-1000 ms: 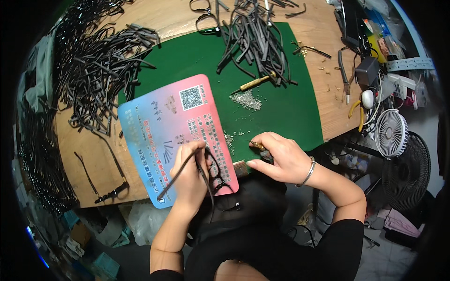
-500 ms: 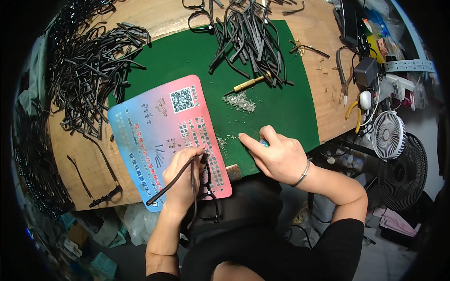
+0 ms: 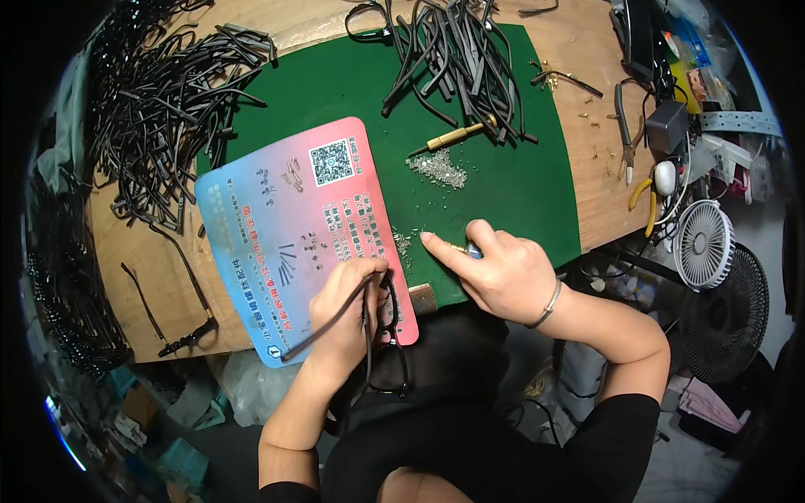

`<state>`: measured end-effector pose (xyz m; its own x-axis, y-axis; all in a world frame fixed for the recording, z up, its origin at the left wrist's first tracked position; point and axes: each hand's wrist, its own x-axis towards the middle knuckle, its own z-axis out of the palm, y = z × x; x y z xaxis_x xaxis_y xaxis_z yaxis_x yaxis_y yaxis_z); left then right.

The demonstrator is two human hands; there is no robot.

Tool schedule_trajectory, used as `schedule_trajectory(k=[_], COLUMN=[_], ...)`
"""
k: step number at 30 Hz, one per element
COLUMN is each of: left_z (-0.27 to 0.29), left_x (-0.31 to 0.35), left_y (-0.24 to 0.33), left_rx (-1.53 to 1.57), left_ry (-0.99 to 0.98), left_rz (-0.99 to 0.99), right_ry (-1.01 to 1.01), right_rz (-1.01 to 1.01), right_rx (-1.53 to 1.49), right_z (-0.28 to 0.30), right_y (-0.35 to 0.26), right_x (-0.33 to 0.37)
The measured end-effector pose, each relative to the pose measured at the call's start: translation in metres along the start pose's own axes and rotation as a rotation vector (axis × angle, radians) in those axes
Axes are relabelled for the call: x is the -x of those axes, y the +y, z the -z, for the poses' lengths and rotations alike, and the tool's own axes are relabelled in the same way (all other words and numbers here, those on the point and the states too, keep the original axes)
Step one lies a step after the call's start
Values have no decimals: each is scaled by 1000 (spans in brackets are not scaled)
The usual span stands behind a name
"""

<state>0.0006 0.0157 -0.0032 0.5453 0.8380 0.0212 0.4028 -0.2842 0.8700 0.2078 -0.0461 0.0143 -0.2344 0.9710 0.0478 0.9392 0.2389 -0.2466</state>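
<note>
My left hand [image 3: 342,314] is closed around a pair of dark eyeglasses [image 3: 406,369] at the mat's near edge. One temple arm sticks out to the lower left across the hand, and the rims hang below the fingers. My right hand [image 3: 513,275] has its index finger stretched out to the green mat [image 3: 503,193], its tip by a few small screws [image 3: 407,243]. Its other fingers curl round a small screwdriver [image 3: 464,249], of which a brass-coloured shaft and a bluish part show. A larger heap of tiny silvery screws [image 3: 439,169] lies farther off.
Under my left hand lies a pink-and-blue printed card [image 3: 293,218] with small parts on it. Beyond are a brass screwdriver [image 3: 453,138] and piles of dark temple arms [image 3: 470,59]. Pliers [image 3: 644,197] and a white fan [image 3: 703,243] are at the right.
The left hand and the eyeglasses have moved slightly right over the card. More of the screwdriver's brass shaft shows in the right hand. The whole view has shifted a little.
</note>
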Motion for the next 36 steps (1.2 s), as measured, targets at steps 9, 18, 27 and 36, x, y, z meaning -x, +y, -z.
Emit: schedule_trajectory(k=[9, 18, 27, 36], left_z=[11, 5, 4, 0], left_x=[-18, -11, -11, -6], left_y=[6, 3, 6, -1], left_rx=[177, 83, 65, 10], left_ry=[-128, -55, -36, -10], left_rz=[211, 130, 169, 103], right_ry=[-158, -203, -231, -246], right_rz=[-42, -15, -27, 43], right_rx=[-493, -537, -521, -583], right_z=[0, 2, 2, 1], right_y=[-22, -19, -18, -7], right_x=[-14, -18, -18, -22])
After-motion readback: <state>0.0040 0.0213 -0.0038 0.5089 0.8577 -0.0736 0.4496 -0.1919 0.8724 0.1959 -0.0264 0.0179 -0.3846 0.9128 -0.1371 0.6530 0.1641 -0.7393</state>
